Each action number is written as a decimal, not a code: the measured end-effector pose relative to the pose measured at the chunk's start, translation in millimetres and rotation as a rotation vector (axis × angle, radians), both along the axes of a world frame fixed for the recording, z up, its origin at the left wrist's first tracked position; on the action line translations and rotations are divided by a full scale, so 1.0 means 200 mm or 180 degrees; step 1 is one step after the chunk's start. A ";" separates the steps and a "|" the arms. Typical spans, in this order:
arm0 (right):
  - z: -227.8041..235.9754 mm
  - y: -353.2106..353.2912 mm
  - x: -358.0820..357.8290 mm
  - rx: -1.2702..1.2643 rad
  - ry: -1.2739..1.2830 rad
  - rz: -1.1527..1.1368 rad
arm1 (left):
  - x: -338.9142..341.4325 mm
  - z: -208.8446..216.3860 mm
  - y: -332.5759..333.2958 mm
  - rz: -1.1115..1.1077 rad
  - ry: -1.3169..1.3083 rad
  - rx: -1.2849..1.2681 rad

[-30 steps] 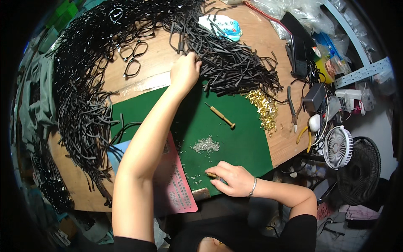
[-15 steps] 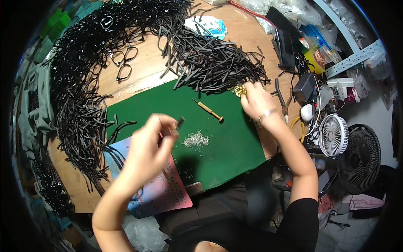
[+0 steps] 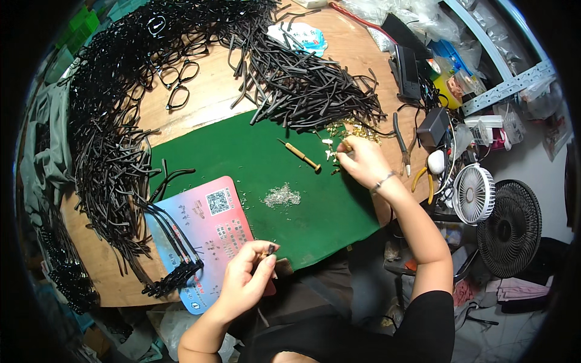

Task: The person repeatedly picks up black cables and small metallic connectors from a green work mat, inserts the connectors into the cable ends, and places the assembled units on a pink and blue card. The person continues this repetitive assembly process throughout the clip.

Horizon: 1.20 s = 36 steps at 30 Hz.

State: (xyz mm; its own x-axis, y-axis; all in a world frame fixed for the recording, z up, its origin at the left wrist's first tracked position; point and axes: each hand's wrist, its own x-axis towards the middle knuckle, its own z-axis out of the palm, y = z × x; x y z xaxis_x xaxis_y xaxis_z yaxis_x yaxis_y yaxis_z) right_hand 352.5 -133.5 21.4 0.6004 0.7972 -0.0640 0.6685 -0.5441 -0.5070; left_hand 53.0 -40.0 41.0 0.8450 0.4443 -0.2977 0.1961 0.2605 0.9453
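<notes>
My left hand (image 3: pixel 251 277) is closed near the mat's front edge, thumb and fingertips pinching a dark eyeglass temple (image 3: pixel 271 248); most of it is hidden by the hand. Beside a scattered heap of small gold metal parts (image 3: pixel 363 130), my right hand (image 3: pixel 366 162) has its fingers closed on a gold metal part (image 3: pixel 346 145). A brass-coloured screwdriver (image 3: pixel 299 155) lies on the green mat (image 3: pixel 327 218), left of that hand. Tiny clear or silvery bits (image 3: pixel 282 195) form a small pile at mid-mat.
Black temples (image 3: pixel 308 85) are heaped along the far edge, and black glasses frames (image 3: pixel 115 72) pile up at far left. A pink-and-blue printed sheet (image 3: pixel 212 236) carries several temples (image 3: pixel 175 278). Pliers (image 3: pixel 400 142), yellow-handled cutters (image 3: pixel 423 181) and a white fan (image 3: pixel 474 192) are at right.
My left hand has dropped from above the mat to its front edge, uncovering the printed sheet. My right hand has drawn slightly nearer from the gold heap, and gold parts now lie spread on the mat.
</notes>
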 end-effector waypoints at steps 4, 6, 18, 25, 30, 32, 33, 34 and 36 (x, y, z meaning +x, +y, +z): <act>-0.04 0.07 -0.05 -0.0134 -0.0342 -0.0076 | -0.01 0.03 0.02 -0.0054 0.0057 0.0030; -0.03 0.07 -0.08 -0.0303 -0.0554 -0.0041 | -0.05 -0.02 0.01 0.0241 0.0132 -0.0325; 0.07 0.09 -0.13 -0.0355 -0.0652 0.0184 | -0.06 -0.11 -0.06 0.0545 -0.0052 -0.1099; 0.20 0.00 -0.60 0.0280 0.1938 0.1168 | -0.03 -0.12 -0.14 0.0263 0.0139 -0.0883; 0.08 0.01 -0.67 0.0847 0.1995 0.1247 | -0.05 -0.08 -0.15 0.0350 0.0070 -0.1199; 0.09 0.02 -0.66 0.0918 0.1975 0.1486 | -0.07 -0.09 -0.13 0.0280 0.0008 -0.1486; 0.09 0.01 -0.66 0.0862 0.1886 0.1586 | -0.08 -0.08 -0.11 0.0216 0.0021 -0.1608; 0.10 0.01 -0.66 0.0806 0.1795 0.1681 | -0.09 -0.07 -0.10 0.0147 0.0035 -0.1731; 0.08 0.01 -0.63 0.0886 0.1854 0.1874 | -0.10 -0.08 -0.08 0.0093 0.0013 -0.1859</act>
